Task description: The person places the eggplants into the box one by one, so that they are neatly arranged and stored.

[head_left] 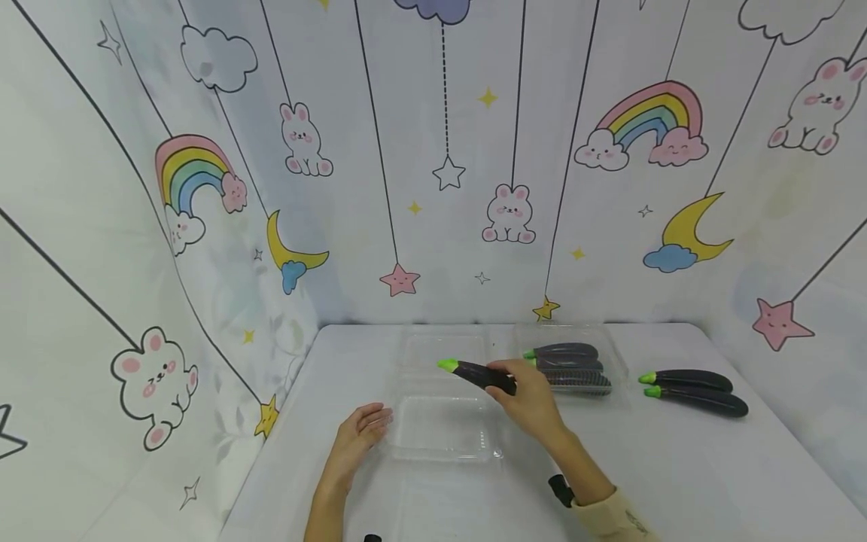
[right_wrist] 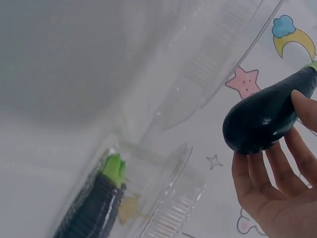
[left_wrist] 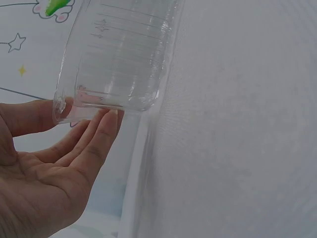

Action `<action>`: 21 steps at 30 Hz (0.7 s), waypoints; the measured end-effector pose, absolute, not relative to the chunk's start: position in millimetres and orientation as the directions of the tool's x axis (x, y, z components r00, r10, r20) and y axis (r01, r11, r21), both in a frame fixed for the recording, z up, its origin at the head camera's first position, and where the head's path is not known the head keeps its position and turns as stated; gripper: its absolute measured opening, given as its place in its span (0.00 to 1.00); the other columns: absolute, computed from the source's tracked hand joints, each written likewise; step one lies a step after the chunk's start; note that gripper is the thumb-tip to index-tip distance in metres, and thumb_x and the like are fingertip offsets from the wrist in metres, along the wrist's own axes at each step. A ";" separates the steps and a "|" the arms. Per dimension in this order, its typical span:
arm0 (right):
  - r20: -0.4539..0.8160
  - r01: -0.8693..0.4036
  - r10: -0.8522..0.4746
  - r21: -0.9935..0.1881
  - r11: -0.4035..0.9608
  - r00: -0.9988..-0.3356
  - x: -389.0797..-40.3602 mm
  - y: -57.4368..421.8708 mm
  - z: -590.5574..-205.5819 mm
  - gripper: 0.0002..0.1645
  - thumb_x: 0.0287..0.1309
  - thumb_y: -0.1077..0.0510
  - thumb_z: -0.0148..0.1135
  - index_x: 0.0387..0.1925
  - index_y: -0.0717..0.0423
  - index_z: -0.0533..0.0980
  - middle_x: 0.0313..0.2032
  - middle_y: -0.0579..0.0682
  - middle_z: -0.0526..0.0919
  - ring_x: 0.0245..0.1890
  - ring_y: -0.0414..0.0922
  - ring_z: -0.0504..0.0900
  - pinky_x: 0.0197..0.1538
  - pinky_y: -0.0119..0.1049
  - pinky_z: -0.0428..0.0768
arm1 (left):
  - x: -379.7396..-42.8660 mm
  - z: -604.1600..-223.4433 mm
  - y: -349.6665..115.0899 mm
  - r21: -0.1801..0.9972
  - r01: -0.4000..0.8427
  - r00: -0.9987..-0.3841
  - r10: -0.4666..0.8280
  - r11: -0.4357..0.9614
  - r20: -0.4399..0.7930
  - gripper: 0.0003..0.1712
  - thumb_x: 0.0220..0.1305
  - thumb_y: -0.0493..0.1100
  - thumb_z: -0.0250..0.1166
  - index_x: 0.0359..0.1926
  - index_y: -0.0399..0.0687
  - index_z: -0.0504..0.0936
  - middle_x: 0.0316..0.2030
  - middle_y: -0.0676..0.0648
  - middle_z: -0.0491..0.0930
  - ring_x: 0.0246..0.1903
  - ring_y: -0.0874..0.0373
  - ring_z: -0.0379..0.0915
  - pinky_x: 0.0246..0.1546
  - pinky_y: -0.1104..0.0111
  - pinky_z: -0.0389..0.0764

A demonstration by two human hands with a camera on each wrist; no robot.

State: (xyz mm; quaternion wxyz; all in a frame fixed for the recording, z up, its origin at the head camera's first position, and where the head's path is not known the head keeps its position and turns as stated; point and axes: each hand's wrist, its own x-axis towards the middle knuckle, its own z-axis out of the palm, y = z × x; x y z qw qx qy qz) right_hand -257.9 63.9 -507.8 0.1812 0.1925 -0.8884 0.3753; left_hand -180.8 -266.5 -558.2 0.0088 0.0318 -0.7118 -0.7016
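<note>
My right hand [head_left: 531, 399] holds a dark purple eggplant [head_left: 477, 374] with a bright green stem end above the clear containers. In the right wrist view its thumb lies on one side and the fingers [right_wrist: 257, 176] support the rounded end. A clear plastic container [head_left: 443, 427] stands in front of me. My left hand [head_left: 354, 440] holds its left end, thumb at the rim and fingertips against the wall below in the left wrist view. Its clear lid [head_left: 443, 336] extends behind it. To the right, another clear container [head_left: 612, 354] holds several eggplants [head_left: 565, 351].
Two loose eggplants [head_left: 698, 399] lie side by side at the right of the white table [head_left: 677, 467]. A printed curtain [head_left: 460, 248] with rabbits, stars and rainbows hangs behind and along the sides. A black strap [head_left: 561, 490] sits at my right wrist.
</note>
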 end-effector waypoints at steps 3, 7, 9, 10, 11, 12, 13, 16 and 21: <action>0.465 -0.479 -0.209 -0.593 0.647 -0.860 -259.0 58.8 -510.4 0.26 0.52 0.59 0.82 0.54 0.51 0.85 0.49 0.50 0.88 0.50 0.50 0.85 0.53 0.51 0.85 | -180.8 -558.1 -266.4 0.999 -0.034 -0.998 -0.058 0.018 -0.032 0.28 0.72 0.29 0.60 0.71 0.31 0.68 0.65 0.32 0.76 0.67 0.38 0.73 0.60 0.68 0.81; 0.463 -0.480 -0.214 -0.594 0.646 -0.860 -260.6 52.6 -514.4 0.26 0.51 0.58 0.83 0.53 0.50 0.85 0.49 0.49 0.88 0.50 0.49 0.85 0.53 0.50 0.85 | -181.3 -558.6 -266.2 0.999 -0.033 -0.998 -0.059 0.021 -0.031 0.28 0.72 0.29 0.60 0.71 0.30 0.68 0.65 0.32 0.76 0.67 0.38 0.73 0.60 0.68 0.81; 0.460 -0.482 -0.218 -0.599 0.640 -0.861 -261.2 50.1 -515.9 0.26 0.52 0.58 0.83 0.53 0.50 0.85 0.49 0.49 0.88 0.50 0.49 0.86 0.53 0.50 0.85 | -181.5 -558.8 -265.7 0.999 -0.033 -0.998 -0.059 0.020 -0.032 0.29 0.71 0.29 0.61 0.71 0.30 0.68 0.65 0.32 0.77 0.66 0.39 0.73 0.60 0.68 0.81; 0.460 -0.484 -0.221 -0.600 0.637 -0.860 -261.3 48.7 -516.3 0.26 0.52 0.58 0.83 0.53 0.50 0.85 0.49 0.49 0.88 0.50 0.49 0.86 0.53 0.50 0.84 | -181.5 -559.1 -265.6 0.999 -0.032 -0.998 -0.058 0.022 -0.031 0.29 0.71 0.29 0.61 0.71 0.30 0.68 0.64 0.33 0.77 0.66 0.39 0.74 0.59 0.68 0.81; 0.460 -0.486 -0.222 -0.601 0.634 -0.860 -261.6 47.4 -517.1 0.25 0.52 0.58 0.83 0.53 0.50 0.85 0.49 0.49 0.88 0.50 0.50 0.86 0.54 0.50 0.84 | -181.3 -559.0 -265.5 0.999 -0.031 -0.998 -0.058 0.022 -0.030 0.29 0.71 0.30 0.61 0.71 0.30 0.68 0.64 0.33 0.77 0.66 0.39 0.74 0.59 0.68 0.81; 0.459 -0.488 -0.226 -0.603 0.631 -0.859 -261.8 46.1 -517.6 0.25 0.52 0.58 0.83 0.53 0.50 0.85 0.49 0.49 0.88 0.50 0.50 0.86 0.54 0.50 0.84 | -181.3 -559.0 -265.5 0.999 -0.031 -0.998 -0.056 0.023 -0.029 0.29 0.71 0.30 0.61 0.71 0.30 0.68 0.64 0.33 0.77 0.66 0.39 0.74 0.59 0.69 0.81; 0.459 -0.490 -0.229 -0.603 0.629 -0.859 -262.1 44.9 -518.4 0.25 0.52 0.58 0.83 0.53 0.50 0.85 0.49 0.48 0.88 0.50 0.49 0.86 0.54 0.49 0.84 | -181.2 -558.9 -265.5 0.999 -0.031 -0.998 -0.056 0.024 -0.030 0.29 0.71 0.29 0.61 0.71 0.30 0.68 0.65 0.33 0.77 0.66 0.39 0.74 0.59 0.69 0.81; 0.459 -0.496 -0.235 -0.609 0.619 -0.857 -261.8 41.2 -519.2 0.25 0.51 0.58 0.83 0.53 0.50 0.85 0.50 0.48 0.88 0.51 0.50 0.86 0.54 0.49 0.84 | -180.5 -558.4 -265.3 0.999 -0.033 -0.998 -0.054 0.044 -0.030 0.29 0.72 0.30 0.60 0.71 0.30 0.67 0.65 0.33 0.76 0.66 0.39 0.74 0.58 0.71 0.81; 0.478 -0.528 -0.257 -0.608 0.594 -0.840 -261.7 35.0 -520.0 0.25 0.52 0.60 0.82 0.53 0.53 0.85 0.50 0.50 0.88 0.50 0.52 0.86 0.53 0.51 0.85 | -180.2 -557.1 -263.5 0.997 -0.050 -0.997 -0.060 0.066 -0.046 0.29 0.73 0.30 0.60 0.71 0.29 0.66 0.65 0.31 0.76 0.66 0.38 0.73 0.58 0.72 0.81</action>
